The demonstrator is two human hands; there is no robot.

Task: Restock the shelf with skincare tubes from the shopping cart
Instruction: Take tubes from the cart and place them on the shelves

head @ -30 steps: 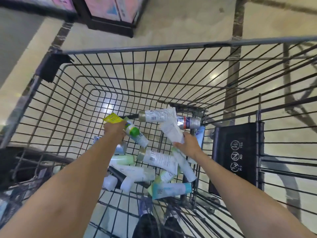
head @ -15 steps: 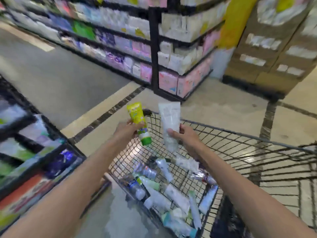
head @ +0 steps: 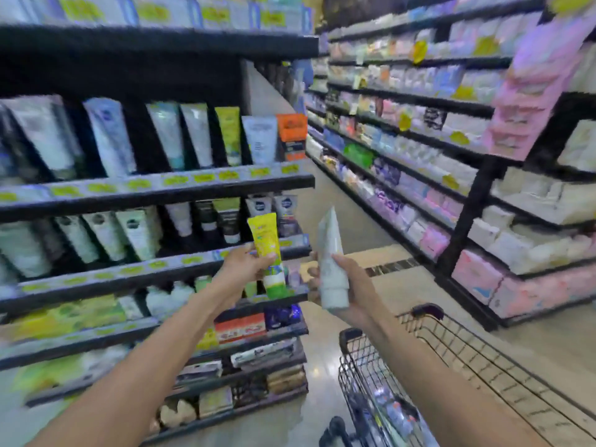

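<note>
Both your bare forearms reach forward and up from the lower corners, converging toward the middle. Your left hand [head: 245,264] is raised with the wrist bent slightly back, its fingers [head: 269,258] and thumb curled in a grip. Your right hand [head: 350,285], just beside it and a little lower, is turned palm inward, thumb on top, fingers wrapped in a grip too.

We stand in a shop aisle: dark shelves [head: 154,185] carry rows of upright skincare tubes [head: 111,137] above yellow price tags [head: 175,180], more stocked racks [head: 419,98] line the aisle, and a wire shopping cart [head: 451,366] waits beside us.
</note>
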